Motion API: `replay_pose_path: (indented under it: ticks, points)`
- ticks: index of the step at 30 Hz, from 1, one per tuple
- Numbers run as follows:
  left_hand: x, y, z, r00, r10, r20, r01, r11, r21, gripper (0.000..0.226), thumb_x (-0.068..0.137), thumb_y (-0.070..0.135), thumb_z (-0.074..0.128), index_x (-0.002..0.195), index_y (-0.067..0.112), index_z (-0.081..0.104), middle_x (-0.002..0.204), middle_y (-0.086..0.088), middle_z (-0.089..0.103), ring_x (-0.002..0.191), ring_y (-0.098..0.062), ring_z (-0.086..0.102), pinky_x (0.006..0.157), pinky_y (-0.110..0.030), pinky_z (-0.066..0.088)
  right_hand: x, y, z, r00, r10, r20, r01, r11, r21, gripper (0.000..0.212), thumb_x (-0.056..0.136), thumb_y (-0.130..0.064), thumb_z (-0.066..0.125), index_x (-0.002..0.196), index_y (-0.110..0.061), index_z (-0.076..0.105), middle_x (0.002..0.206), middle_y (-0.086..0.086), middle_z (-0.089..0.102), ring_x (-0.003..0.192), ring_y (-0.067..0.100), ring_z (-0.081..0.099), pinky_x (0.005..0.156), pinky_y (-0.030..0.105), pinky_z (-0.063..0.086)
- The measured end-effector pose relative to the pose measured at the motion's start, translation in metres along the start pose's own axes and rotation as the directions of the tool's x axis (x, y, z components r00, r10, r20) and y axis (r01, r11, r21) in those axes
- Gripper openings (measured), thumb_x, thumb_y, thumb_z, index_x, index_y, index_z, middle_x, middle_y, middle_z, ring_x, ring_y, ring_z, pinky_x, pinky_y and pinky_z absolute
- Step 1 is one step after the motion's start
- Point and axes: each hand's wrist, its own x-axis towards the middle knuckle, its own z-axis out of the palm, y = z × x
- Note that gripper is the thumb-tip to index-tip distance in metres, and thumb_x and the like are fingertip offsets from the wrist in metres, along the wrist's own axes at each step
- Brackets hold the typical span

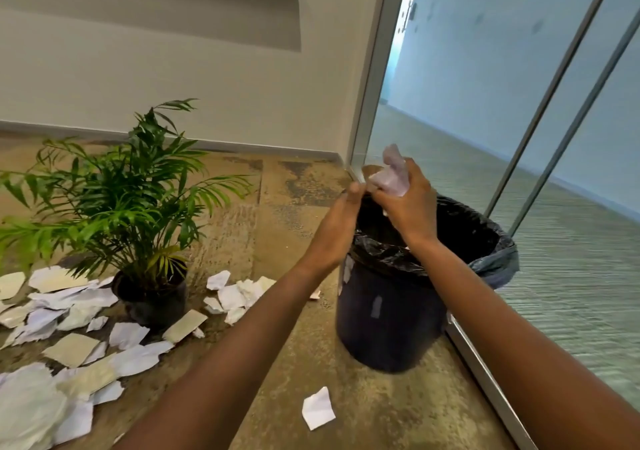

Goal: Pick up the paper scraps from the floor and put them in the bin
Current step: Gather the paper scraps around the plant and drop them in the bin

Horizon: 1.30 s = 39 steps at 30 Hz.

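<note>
The crumpled wad of paper scraps sits in the right hand, its grip curled tight round it, seemingly over the left part of the lined black bin's mouth, so the release goes straight down. The left hand is flat-fingered and empty just beside it. Fingers hide the wad's underside, and the bin's inside is too dark to read. More scraps lie on the floor round the potted palm.
</note>
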Motion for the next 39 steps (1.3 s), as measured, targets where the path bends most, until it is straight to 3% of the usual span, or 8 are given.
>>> replay_pose_path:
  ticks: [3,7,13,16,20,25,34,39]
  points:
    - [-0.010,-0.025,0.008,0.997,-0.067,0.023,0.057,0.949,0.311,0.050,0.101,0.038,0.027,0.147,0.017,0.029,0.155,-0.001,0.030,0.144,-0.007,0.024,0.119,-0.025,0.019,0.004,0.027,-0.016,0.994,0.105,0.032,-0.100,0.985,-0.138,0.051,0.074,-0.019,0.072,0.120,-0.016,0.051,0.110,0.013,0.065,0.096,0.029,0.062,0.069,0.027,0.039]
    - [-0.030,-0.059,0.002,0.994,-0.092,0.053,0.027,0.703,0.711,0.062,0.099,0.041,0.034,0.151,0.026,0.002,0.161,0.004,-0.005,0.148,-0.016,0.002,0.119,-0.045,0.009,0.003,0.058,-0.020,0.894,0.397,0.208,-0.301,0.876,-0.376,0.065,0.076,-0.022,0.071,0.132,-0.014,0.038,0.124,0.019,0.056,0.109,0.035,0.055,0.073,0.033,0.040]
    - [-0.051,-0.083,-0.008,0.992,-0.126,-0.007,0.084,0.614,0.785,0.072,0.098,0.045,0.034,0.143,0.032,-0.021,0.157,0.001,-0.026,0.149,-0.019,-0.006,0.118,-0.051,0.004,0.004,0.063,-0.013,0.673,0.625,0.396,-0.328,0.732,-0.598,0.079,0.086,-0.029,0.063,0.147,-0.013,0.016,0.144,0.021,0.038,0.131,0.037,0.038,0.109,0.045,0.036]
    - [-0.061,-0.102,-0.016,0.954,-0.296,-0.043,0.204,0.538,0.818,0.074,0.098,0.044,0.035,0.148,0.025,-0.016,0.157,-0.005,-0.024,0.149,-0.025,-0.004,0.118,-0.051,0.006,-0.001,0.044,-0.010,0.832,0.442,0.334,-0.196,0.798,-0.570,0.078,0.082,-0.038,0.067,0.144,-0.017,0.026,0.142,0.020,0.038,0.132,0.039,0.035,0.105,0.048,0.037]
    - [-0.076,-0.124,-0.030,0.849,-0.512,-0.131,0.371,0.400,0.838,0.077,0.097,0.044,0.038,0.150,0.016,-0.011,0.158,-0.015,-0.016,0.148,-0.031,-0.004,0.118,-0.051,0.010,-0.029,0.010,0.002,0.949,-0.211,0.235,0.292,0.870,-0.398,0.036,0.087,-0.018,0.058,0.122,-0.010,0.055,0.120,0.017,0.054,0.114,0.032,0.048,0.089,0.035,0.047]
    - [-0.098,-0.146,-0.053,0.779,-0.598,-0.186,0.411,0.264,0.873,0.076,0.097,0.042,0.041,0.151,0.014,-0.004,0.158,-0.018,-0.011,0.148,-0.033,-0.003,0.117,-0.054,0.008,-0.084,0.003,0.038,0.652,-0.579,0.490,0.736,0.637,-0.228,0.023,0.074,-0.001,0.064,0.096,-0.005,0.068,0.093,0.017,0.063,0.086,0.032,0.060,0.068,0.035,0.054]
    - [-0.136,-0.173,-0.080,0.679,-0.700,-0.221,0.402,0.103,0.910,0.077,0.096,0.041,0.044,0.151,0.013,-0.002,0.159,-0.017,-0.008,0.148,-0.033,0.000,0.118,-0.053,0.009,-0.167,0.091,0.101,0.131,0.317,0.939,0.506,0.793,-0.338,0.074,0.079,-0.020,0.072,0.141,-0.022,0.032,0.144,0.010,0.032,0.130,0.030,0.036,0.101,0.041,0.040]
    - [-0.142,-0.185,-0.089,0.660,-0.708,-0.252,0.422,0.071,0.904,0.080,0.095,0.042,0.046,0.151,0.013,-0.002,0.159,-0.017,-0.008,0.148,-0.033,-0.001,0.118,-0.053,0.009,-0.200,0.117,0.102,0.126,0.346,0.930,0.414,0.833,-0.366,0.060,0.080,-0.021,0.070,0.133,-0.018,0.041,0.136,0.008,0.038,0.124,0.025,0.040,0.096,0.035,0.042]
